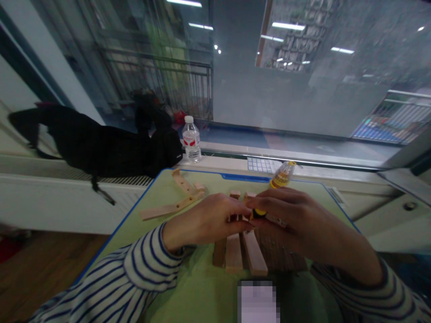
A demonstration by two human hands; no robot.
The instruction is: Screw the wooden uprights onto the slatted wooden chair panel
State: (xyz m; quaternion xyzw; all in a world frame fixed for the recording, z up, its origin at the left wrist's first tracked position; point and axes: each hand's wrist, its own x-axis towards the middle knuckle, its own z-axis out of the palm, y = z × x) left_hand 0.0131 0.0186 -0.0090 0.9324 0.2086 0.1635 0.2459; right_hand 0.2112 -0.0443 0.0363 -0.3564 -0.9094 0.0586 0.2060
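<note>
My right hand [296, 217] is closed around a small yellow-and-black tool [258, 214], mostly covered by the fingers; its exact kind cannot be made out. Close beside it, my left hand [218, 217] is pinched over the wooden strips, its fingertips meeting those of the right hand. Whatever sits between the left fingertips is hidden. Under both hands lie two pale wooden strips, a left one [234, 255] and a right one [255, 255], on a brown wooden board [283, 253] whose surface shows many small marks.
Joined wooden pieces with holes [182, 204] lie at the table's left. A clear bottle with yellow contents [283, 175] leans at the back edge. A water bottle [191, 141] and black bag [117, 150] rest on the sill. A blurred-out pale rectangle [258, 303] is at the front.
</note>
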